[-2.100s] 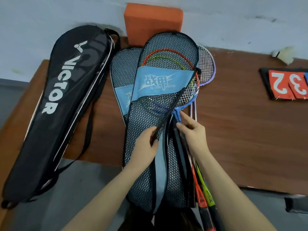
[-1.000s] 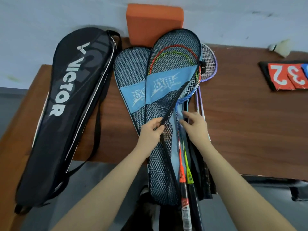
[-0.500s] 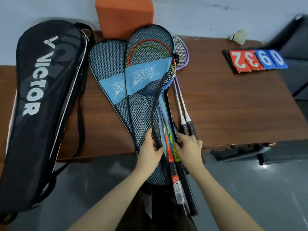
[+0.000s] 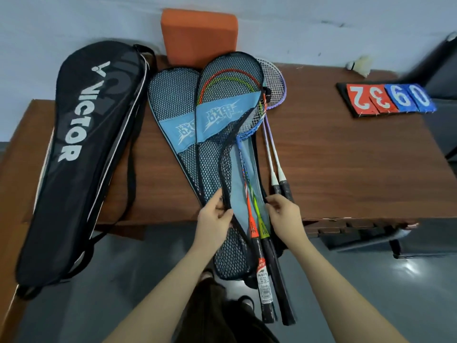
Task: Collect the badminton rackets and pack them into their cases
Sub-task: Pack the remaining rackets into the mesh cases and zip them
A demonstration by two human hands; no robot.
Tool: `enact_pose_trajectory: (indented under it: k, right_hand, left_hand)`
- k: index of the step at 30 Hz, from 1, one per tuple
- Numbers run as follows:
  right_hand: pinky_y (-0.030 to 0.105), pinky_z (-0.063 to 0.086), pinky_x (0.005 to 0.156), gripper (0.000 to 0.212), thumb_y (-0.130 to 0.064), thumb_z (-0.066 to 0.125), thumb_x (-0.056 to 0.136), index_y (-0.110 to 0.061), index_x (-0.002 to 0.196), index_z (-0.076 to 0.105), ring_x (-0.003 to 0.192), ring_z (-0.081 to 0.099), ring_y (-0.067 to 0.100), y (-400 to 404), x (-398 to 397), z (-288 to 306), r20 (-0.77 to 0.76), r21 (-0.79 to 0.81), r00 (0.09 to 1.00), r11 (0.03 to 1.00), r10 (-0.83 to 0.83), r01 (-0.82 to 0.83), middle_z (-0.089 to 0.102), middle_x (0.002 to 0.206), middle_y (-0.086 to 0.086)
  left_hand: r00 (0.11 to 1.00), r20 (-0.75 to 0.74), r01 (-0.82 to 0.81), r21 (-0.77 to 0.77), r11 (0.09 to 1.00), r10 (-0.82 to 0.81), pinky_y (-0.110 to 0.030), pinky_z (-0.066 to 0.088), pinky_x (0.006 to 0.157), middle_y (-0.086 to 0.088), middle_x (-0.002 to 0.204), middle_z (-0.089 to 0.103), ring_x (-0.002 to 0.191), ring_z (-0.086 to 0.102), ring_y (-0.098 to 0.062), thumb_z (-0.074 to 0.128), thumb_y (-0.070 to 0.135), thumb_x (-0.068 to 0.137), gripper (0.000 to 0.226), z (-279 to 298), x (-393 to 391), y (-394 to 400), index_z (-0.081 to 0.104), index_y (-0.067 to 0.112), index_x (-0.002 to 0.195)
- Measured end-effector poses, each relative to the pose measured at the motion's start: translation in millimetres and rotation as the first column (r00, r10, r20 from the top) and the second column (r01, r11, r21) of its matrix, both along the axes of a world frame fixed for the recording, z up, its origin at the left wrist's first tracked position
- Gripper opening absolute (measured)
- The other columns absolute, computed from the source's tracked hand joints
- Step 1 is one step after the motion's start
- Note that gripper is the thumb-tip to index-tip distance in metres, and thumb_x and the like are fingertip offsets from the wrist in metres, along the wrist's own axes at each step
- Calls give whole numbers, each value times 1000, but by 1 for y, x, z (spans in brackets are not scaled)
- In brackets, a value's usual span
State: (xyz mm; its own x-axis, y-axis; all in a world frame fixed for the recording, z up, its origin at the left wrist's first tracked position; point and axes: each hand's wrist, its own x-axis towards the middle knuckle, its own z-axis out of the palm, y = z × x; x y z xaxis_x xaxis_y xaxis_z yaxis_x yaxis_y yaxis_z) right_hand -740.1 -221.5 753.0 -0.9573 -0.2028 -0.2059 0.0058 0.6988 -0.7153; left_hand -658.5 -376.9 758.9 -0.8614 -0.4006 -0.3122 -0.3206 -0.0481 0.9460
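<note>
While my left hand point(image 4: 214, 220) pinches the black edge of the mesh case point(image 4: 223, 149) and lifts its flap open, my right hand point(image 4: 284, 211) grips the opposite edge, toward three o'clock. Inside lie the orange racket point(image 4: 251, 214) and the yellow-green racket point(image 4: 260, 216), handles jutting out toward six o'clock. Two purple rackets point(image 4: 272, 149) rest on the wooden table point(image 4: 346, 157) just beside it. A black Victor bag point(image 4: 81, 149) lies at nine o'clock.

We see L hand point(image 4: 215, 219) pinching open mesh case point(image 4: 230, 78) edge, R hand point(image 4: 284, 212) gripping its other edge; orange racket point(image 4: 251, 214) & green racket point(image 4: 259, 214) inside.
</note>
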Motion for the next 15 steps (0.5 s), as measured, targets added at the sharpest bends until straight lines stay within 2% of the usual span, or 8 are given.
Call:
enact_pose_trajectory:
  k: [2, 4, 6, 9, 12, 15]
  right_hand:
    - [26, 46, 73, 13, -10, 58, 89, -12, 99, 66, 81, 62, 17, 4, -3, 8, -45, -38, 998, 999, 32, -34, 67, 87, 0]
    - [14, 43, 71, 13, -9, 58, 88, -12, 98, 67, 79, 60, 13, 3, -8, 19, -72, -104, 996, 992, 61, -68, 65, 85, -4]
    - [3, 40, 71, 14, -7, 59, 88, -13, 97, 67, 80, 60, 8, 1, -12, 32, -79, -194, 993, 976, 85, -99, 65, 86, -6]
    - [9, 46, 75, 16, -10, 61, 87, -24, 92, 67, 83, 62, 2, 1, -17, 53, -49, -382, 996, 920, 76, -88, 69, 90, -6]
    - [14, 49, 75, 18, -10, 62, 87, -27, 91, 68, 81, 62, 4, 1, -17, 62, 4, -525, 999, 850, 50, -40, 71, 90, -4]
    - [14, 49, 70, 22, -7, 61, 87, -28, 88, 68, 77, 64, 2, 0, -11, 59, 6, -570, 998, 820, 68, -52, 71, 85, -8]
  left_hand:
    - [998, -56, -44, -35, 998, 42, -45, 52, 79, -7, 95, 61, 79, 60, -20, 53, -3, 89, 59, 6, -1, -4, 31, 10, 142]
    - [993, -93, -74, -79, 994, 67, -33, 50, 82, -5, 98, 62, 83, 60, -12, 51, -2, 90, 57, 11, 0, -6, 31, 9, 142]
    - [990, -111, -100, -134, 986, 85, -24, 45, 75, 5, 88, 56, 71, 54, -3, 50, -1, 91, 57, 15, 2, -4, 31, 12, 142]
    - [978, -164, -155, -157, 975, 130, -17, 42, 64, 5, 83, 50, 63, 48, -4, 51, -2, 89, 54, 22, 8, 1, 36, 23, 135]
    - [953, -230, -221, -87, 971, 196, -22, 48, 71, -6, 96, 56, 77, 56, -14, 56, -1, 87, 41, 31, 9, 6, 43, 30, 110]
    - [973, -198, -140, -116, 983, 115, -18, 48, 76, 0, 99, 52, 81, 53, -9, 62, 2, 83, 42, 40, 8, 17, 47, 31, 109]
